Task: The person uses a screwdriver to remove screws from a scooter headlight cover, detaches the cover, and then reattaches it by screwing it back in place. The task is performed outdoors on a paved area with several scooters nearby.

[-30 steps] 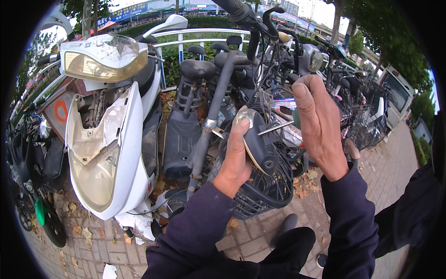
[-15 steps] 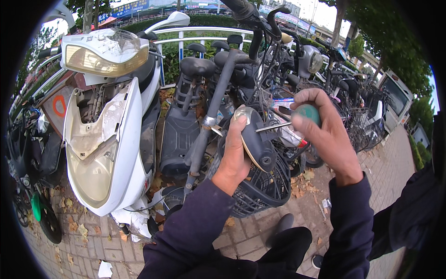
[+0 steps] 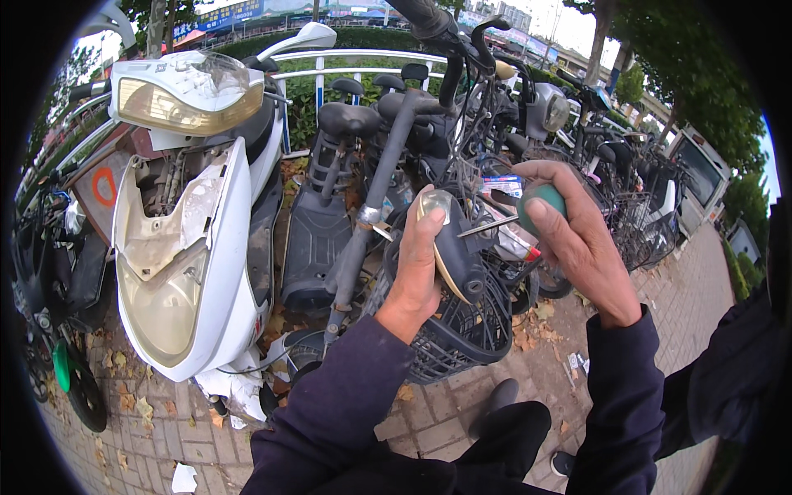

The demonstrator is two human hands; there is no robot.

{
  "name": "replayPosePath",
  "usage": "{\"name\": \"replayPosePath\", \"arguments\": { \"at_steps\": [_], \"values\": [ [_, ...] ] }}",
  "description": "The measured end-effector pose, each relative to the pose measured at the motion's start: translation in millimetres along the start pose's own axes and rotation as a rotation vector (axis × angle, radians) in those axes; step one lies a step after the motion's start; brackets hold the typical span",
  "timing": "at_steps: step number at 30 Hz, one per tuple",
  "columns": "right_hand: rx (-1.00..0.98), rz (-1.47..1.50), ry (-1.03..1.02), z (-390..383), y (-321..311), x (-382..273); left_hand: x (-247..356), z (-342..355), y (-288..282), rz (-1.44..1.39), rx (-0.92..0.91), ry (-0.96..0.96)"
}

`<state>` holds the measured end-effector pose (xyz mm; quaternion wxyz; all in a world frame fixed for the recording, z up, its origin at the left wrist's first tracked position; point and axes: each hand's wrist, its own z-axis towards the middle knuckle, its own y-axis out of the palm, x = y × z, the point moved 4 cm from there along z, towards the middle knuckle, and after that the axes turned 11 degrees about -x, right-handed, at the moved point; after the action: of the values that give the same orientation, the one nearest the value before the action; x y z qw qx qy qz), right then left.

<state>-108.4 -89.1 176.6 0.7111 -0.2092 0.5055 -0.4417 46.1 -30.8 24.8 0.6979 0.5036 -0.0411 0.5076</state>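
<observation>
My left hand (image 3: 412, 276) is wrapped round a black bicycle headlight (image 3: 459, 257) with a clear lens and a pale rim, thumb lying near the lens. A stubby screwdriver (image 3: 543, 202) with a round green handle is gripped in my right hand (image 3: 584, 231). Its metal shaft points left, and the end meets the back of the headlight housing; the exact contact spot is too small to make out. Just below the headlight sits the black wire basket (image 3: 487, 351) of an electric bike whose grey frame tube (image 3: 392, 161) rises behind my left hand.
A white scooter (image 3: 223, 289) with a broken front panel stands close on the left. More parked bikes (image 3: 635, 173) crowd the right, before a white van (image 3: 701, 173). A white railing (image 3: 363, 54) runs behind. Leaves lie on the paving (image 3: 429, 421); another person's dark sleeve (image 3: 726, 379) is at right.
My right-hand fingers have shifted on the green handle, with the thumb now lying across it. The headlight has tilted slightly in my left hand.
</observation>
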Motion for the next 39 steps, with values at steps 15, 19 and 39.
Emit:
{"name": "replayPosePath", "arguments": {
  "at_steps": [15,19,39],
  "values": [
    [0.079,-0.056,0.189,-4.4,-3.1,19.4,6.7,-4.7,3.8,0.105,0.039,0.034],
    [-0.056,0.116,0.134,-2.5,-6.5,12.5,5.7,-4.2,2.7,0.089,0.037,0.001],
    [-0.025,0.059,0.209,-9.9,-7.4,8.2,9.3,-6.8,9.9,0.119,0.036,0.002]
  ]
}}
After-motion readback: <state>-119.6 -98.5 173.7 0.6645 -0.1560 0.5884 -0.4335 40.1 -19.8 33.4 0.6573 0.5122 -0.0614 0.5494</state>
